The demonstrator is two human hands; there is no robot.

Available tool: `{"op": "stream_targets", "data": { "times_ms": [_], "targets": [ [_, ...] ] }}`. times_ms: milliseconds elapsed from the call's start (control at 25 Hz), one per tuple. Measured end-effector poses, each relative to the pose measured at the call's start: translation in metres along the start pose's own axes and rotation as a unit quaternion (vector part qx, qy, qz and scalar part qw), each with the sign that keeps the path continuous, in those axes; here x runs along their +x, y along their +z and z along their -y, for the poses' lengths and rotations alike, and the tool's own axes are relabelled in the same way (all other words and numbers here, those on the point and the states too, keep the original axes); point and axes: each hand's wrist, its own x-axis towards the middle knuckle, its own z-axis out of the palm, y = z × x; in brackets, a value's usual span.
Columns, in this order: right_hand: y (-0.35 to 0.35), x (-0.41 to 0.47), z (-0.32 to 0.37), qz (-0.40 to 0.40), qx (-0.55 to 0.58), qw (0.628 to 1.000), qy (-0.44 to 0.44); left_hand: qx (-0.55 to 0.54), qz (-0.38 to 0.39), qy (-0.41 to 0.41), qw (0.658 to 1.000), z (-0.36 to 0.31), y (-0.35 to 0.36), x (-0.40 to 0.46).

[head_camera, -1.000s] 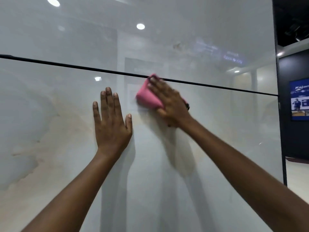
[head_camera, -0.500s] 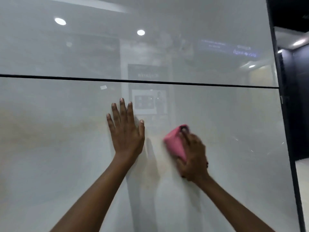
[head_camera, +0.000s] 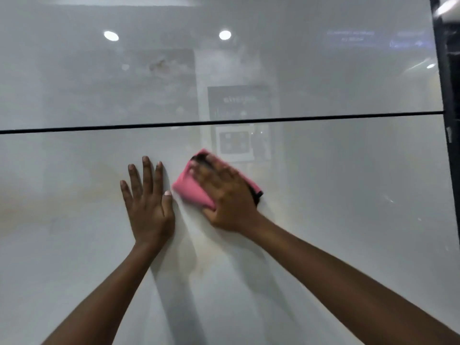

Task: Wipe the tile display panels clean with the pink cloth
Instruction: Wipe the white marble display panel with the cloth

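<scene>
Two hands are raised against a tall, glossy, pale grey tile display wall that fills your view. Your left hand (head_camera: pixel 149 207) lies flat on the lower panel (head_camera: pixel 348 207), palm against the surface, fingers straight and spread wide, holding nothing; it seems to be there to brace you while the other arm works. Just to its right, your right hand (head_camera: pixel 225 195) presses the pink cloth (head_camera: pixel 190 189) against the same panel. The cloth is folded into a thick pad, likely so it fills the palm and spreads the pressure. Your fingers lie across its front and your thumb hooks under its lower edge, so you are holding it as well as pushing it. A dark strip shows at the cloth's top and right edges; whether it is trim or shadow is unclear. This hand is slightly blurred, which suggests it is mid-stroke.

A thin dark horizontal joint (head_camera: pixel 323 117) runs across the wall above both hands, separating the lower panel from the upper panel (head_camera: pixel 74 83). The cloth sits below that joint, near the middle of the wall. Faint beige veining crosses the lower panel around and below your hands. Both panels mirror ceiling lights and a showroom sign. A black frame edge (head_camera: pixel 445 95) closes the wall at the far right.

Judging by position, you are working the top part of the lower panel.
</scene>
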Motion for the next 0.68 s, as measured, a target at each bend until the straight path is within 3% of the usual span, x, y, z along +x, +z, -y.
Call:
{"op": "stream_targets", "data": {
  "times_ms": [80, 120, 200, 280, 360, 480, 600, 640, 680],
  "targets": [
    [-0.007, -0.009, -0.004, 0.048, -0.003, 0.994, -0.103, -0.008, 0.019, -0.008, 1.0, 0.0, -0.005, 0.006],
    [-0.017, -0.008, -0.025, 0.017, 0.001, 0.996, -0.088, -0.015, 0.033, -0.008, 0.999, 0.0, -0.008, 0.005],
    [-0.042, -0.01, -0.09, -0.087, -0.022, 0.994, 0.054, -0.016, 0.053, 0.015, 0.998, -0.002, -0.007, -0.016],
    [-0.085, -0.017, -0.158, -0.179, -0.05, 0.951, 0.248, 0.005, 0.052, 0.036, 0.998, -0.007, -0.001, -0.05],
    [-0.091, -0.027, -0.168, -0.208, -0.04, 0.911, 0.354, 0.025, 0.042, 0.042, 0.998, -0.006, 0.005, -0.066],
    [-0.054, -0.042, -0.14, -0.211, -0.004, 0.924, 0.317, 0.033, 0.042, 0.041, 0.998, -0.006, 0.005, -0.068],
    [-0.02, -0.056, -0.138, -0.135, -0.043, 0.935, 0.325, 0.03, 0.049, 0.049, 0.997, -0.006, 0.0, -0.067],
    [-0.011, -0.063, -0.121, -0.159, -0.097, 0.936, 0.298, 0.018, 0.055, 0.048, 0.997, -0.005, -0.003, -0.066],
    [-0.01, -0.075, -0.094, -0.121, -0.12, 0.94, 0.295, -0.001, 0.063, 0.043, 0.997, -0.006, -0.006, -0.067]
  ]
}}
